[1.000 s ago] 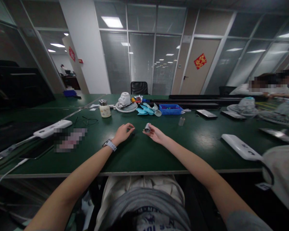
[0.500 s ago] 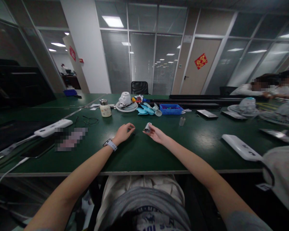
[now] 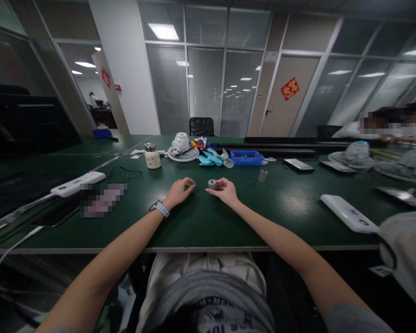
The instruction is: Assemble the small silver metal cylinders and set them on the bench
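My right hand (image 3: 225, 191) grips a small silver-grey metal cylinder (image 3: 211, 184) between thumb and fingers. It looks upright, its top face showing small dark details, just above or on the green table (image 3: 208, 226); I cannot tell whether it touches. Left of it, my left hand (image 3: 180, 191), with a watch (image 3: 159, 208) on the wrist, rests low over the table. Its thumb and fingers curl together in a pinch, and whatever they may hold is too small to make out. A similar metal cylinder (image 3: 262, 175) stands upright to the right of my right hand.
Beyond my hands are a patterned bottle (image 3: 152, 158), a white fan part (image 3: 182, 150), light-blue fan blades (image 3: 211, 158) and a blue tray (image 3: 246, 157). White power strips lie left (image 3: 78, 184) and right (image 3: 348, 212). Other people sit at the far right.
My right hand has turned over, tipping the metal cylinder from tilted to upright with its top face showing. The left hand has barely moved.
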